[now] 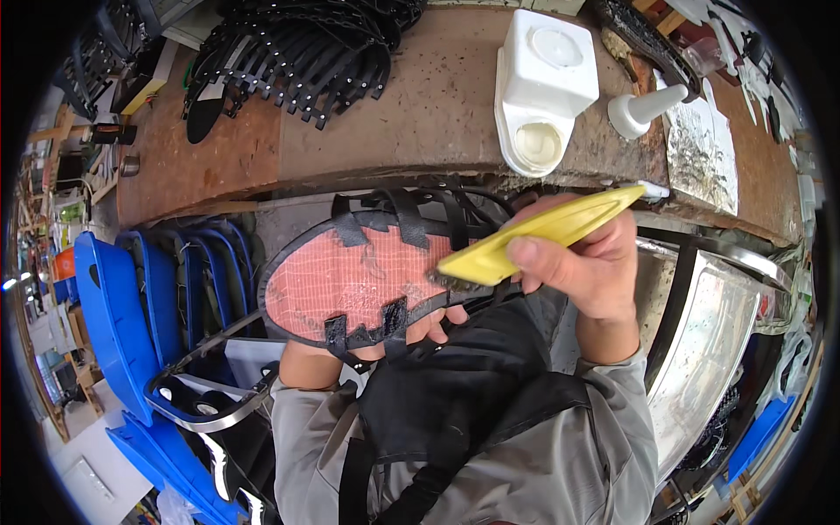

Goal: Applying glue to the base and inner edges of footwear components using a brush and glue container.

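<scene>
A sandal in the making [341, 280] lies with its pink underside up, its toe end to the left. Black straps wrap over its edge, and wet, shiny patches show on the strap ends and mid-sole. From below, my left hand [430, 327] grips it near the lower edge; most of that hand is hidden under the sandal. My right hand [582, 271] pinches a yellow-handled brush [547, 231] between thumb and fingers. Its dark bristles touch the pink surface towards the narrower end.
On the brown workbench [350, 162] stand a white plastic container [549, 79] with an open cup and a white nozzle cap [643, 111]. Black strap uppers [297, 61] are piled at the back left. Blue plastic trays [114, 315] stand at the left, a metal-framed box [709, 341] at the right.
</scene>
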